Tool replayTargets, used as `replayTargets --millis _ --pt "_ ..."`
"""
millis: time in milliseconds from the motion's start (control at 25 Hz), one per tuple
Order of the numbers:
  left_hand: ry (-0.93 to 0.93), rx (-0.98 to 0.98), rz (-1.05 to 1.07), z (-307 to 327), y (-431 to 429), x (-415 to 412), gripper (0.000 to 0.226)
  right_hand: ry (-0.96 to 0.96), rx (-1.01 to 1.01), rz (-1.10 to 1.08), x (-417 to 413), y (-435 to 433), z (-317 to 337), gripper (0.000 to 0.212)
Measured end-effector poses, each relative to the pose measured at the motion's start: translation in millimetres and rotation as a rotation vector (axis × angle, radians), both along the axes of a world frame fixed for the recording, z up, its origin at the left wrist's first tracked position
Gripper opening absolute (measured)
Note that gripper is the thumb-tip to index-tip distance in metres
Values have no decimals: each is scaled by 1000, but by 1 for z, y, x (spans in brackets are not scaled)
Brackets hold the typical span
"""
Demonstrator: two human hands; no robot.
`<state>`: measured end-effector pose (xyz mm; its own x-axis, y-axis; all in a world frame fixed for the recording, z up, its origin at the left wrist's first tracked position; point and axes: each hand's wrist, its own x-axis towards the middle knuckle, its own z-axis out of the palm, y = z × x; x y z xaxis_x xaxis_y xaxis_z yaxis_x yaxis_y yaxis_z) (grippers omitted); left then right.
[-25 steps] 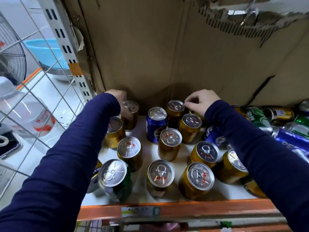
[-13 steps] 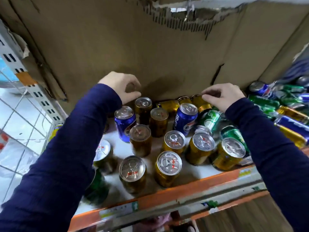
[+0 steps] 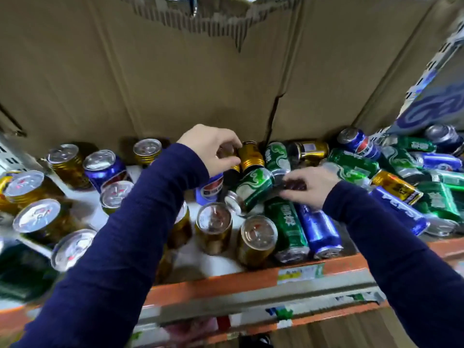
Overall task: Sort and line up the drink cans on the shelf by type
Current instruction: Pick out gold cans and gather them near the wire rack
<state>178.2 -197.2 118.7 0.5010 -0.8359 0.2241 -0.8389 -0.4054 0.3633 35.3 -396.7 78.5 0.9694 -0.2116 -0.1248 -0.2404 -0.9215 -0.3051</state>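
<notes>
**Loose heap at mid-shelf: roll-off risk**

Your left hand (image 3: 211,146) has its fingers curled round a lying gold can (image 3: 251,156) at the back of the shelf (image 3: 226,280). Your right hand (image 3: 310,188) pinches a dark item (image 3: 293,184) beside a tilted green can (image 3: 253,188); I cannot tell what it is.

Risk: drawing the gold can out could tip that green can onto the upright gold cans (image 3: 213,227), or send lying cans over the edge.

Count, blur permitting:
- At least eight gold cans upright.
- At least one upright blue can (image 3: 105,167).
- Roughly seven green and five blue cans lying.
</notes>
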Motion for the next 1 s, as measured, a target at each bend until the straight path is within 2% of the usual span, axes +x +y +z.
replayTargets --millis 120,240,320,480,640,760,880,1000 --pt "56 81 34 -17 -22 -23 30 205 42 157 -2 -5 -11 38" --pt "44 272 87 -34 -38 -31 34 259 73 203 -2 -10 -21 59" --pt "73 393 146 -42 -46 -30 35 253 115 221 0 -13 -23 61" --pt "162 534 175 -50 -64 -27 44 109 308 170 6 -17 -28 36" --pt "248 549 172 -58 -67 -24 49 -96 525 159 -3 -21 -22 46" --pt "276 573 191 -61 -69 -22 50 -267 392 273 -12 -30 -14 68" --pt "259 608 219 -60 -81 -22 51 -207 311 359 -12 -33 -14 77" --pt "219 659 250 -57 -94 -23 63 -168 308 334 -11 -37 -12 79"
